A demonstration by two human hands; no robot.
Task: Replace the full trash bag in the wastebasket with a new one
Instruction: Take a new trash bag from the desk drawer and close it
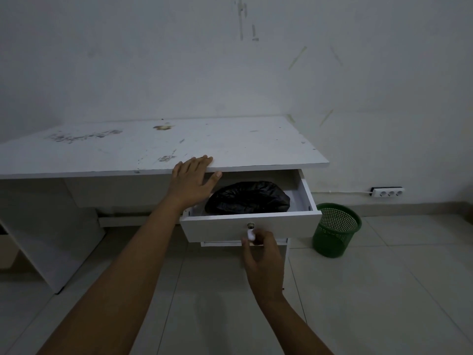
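Right hand [261,254], lower centre of frame, pinches white knob [250,234] on open drawer [252,226]. Left hand [192,181] lies flat, fingers spread, on white desk [153,149] edge. Black trash bag [247,198], crinkled glossy plastic, bundled oval, long axis left-right, inside drawer. Green mesh wastebasket [336,230], round, upright, right of drawer.

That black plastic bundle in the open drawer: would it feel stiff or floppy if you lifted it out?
Probably floppy: the black bundle looks like crinkled thin plastic film, slumped in a soft mound. Likely light for its size, since it seems to be bunched plastic only. Its glossy surface may be a bit slippery, so pinching a fold should hold better.
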